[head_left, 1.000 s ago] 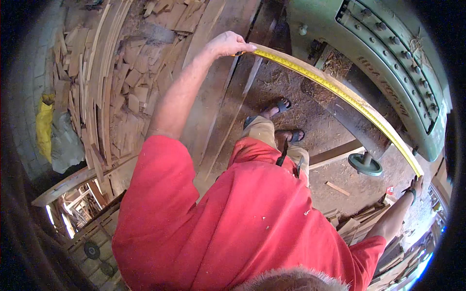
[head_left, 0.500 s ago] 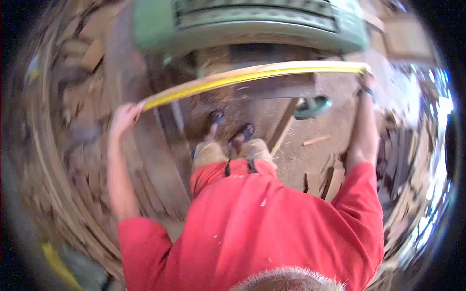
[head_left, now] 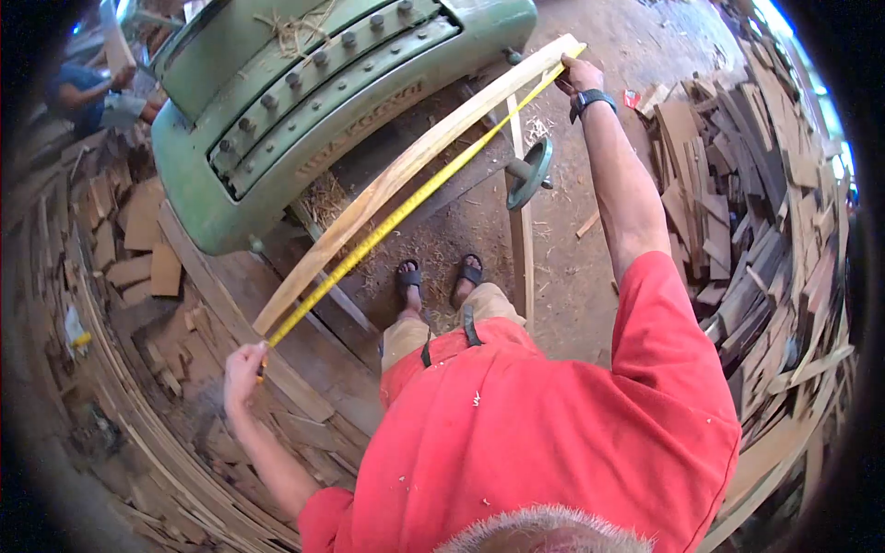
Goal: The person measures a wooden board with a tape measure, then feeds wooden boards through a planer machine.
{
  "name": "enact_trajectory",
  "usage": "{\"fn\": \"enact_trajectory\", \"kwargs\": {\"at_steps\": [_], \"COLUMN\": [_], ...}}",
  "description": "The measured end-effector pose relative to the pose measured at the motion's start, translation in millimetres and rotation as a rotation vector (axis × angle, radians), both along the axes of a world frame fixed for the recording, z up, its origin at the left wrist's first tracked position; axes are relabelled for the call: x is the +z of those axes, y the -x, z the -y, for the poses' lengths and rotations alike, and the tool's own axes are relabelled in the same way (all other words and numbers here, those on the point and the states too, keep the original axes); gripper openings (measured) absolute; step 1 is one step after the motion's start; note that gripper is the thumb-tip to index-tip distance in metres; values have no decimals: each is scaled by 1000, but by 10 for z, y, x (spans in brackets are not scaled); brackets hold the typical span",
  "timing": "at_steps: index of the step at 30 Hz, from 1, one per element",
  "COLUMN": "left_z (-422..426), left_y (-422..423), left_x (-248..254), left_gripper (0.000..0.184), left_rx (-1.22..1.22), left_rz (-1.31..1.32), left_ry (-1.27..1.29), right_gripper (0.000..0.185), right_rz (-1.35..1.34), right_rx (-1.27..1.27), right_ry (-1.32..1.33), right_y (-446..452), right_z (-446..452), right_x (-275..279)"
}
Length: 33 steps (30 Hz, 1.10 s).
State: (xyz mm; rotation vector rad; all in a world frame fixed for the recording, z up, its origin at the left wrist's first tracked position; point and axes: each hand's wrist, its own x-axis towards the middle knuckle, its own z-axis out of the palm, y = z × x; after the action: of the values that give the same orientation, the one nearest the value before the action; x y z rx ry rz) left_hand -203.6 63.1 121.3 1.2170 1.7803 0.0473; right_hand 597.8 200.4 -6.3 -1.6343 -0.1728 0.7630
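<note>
My left hand [head_left: 243, 371] pinches the yellow tape [head_left: 396, 217] near one end of the board [head_left: 402, 170]; my right [head_left: 581, 76] pinches it at the other. It's drawn out alongside, with no pencil mark visible. Beyond, the green machine's [head_left: 203, 207] lettering [head_left: 359, 132] isn't clearly legible.

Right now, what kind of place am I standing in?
It looks like a woodworking shop or small sawmill: a big green machine strewn with shavings, scrap boards heaped at the right, and a tape measure stretched between your hands beside a long wooden strip.
</note>
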Motion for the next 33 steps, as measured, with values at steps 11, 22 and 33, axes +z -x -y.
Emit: {"fn": "enact_trajectory", "kwargs": {"at_steps": [11, 22, 33], "left_z": [199, -52, -960], "left_y": [-1799, -3080, -2537], "left_x": [-683, -592, -814], "left_gripper": [37, 21, 54], "left_rx": [-198, -543, -732], "left_rz": [445, 541, -282], "left_ry": [336, -423, -732], "right_gripper": [15, 20, 17], "right_rz": [-334, -1208, -1012], "right_rx": [191, 11, -166], "right_ry": [-334, -485, -546], "right_y": [2040, 3214, 2749], "right_z": [1633, 2561, 3208], "right_x": [417, 164, -155]}}
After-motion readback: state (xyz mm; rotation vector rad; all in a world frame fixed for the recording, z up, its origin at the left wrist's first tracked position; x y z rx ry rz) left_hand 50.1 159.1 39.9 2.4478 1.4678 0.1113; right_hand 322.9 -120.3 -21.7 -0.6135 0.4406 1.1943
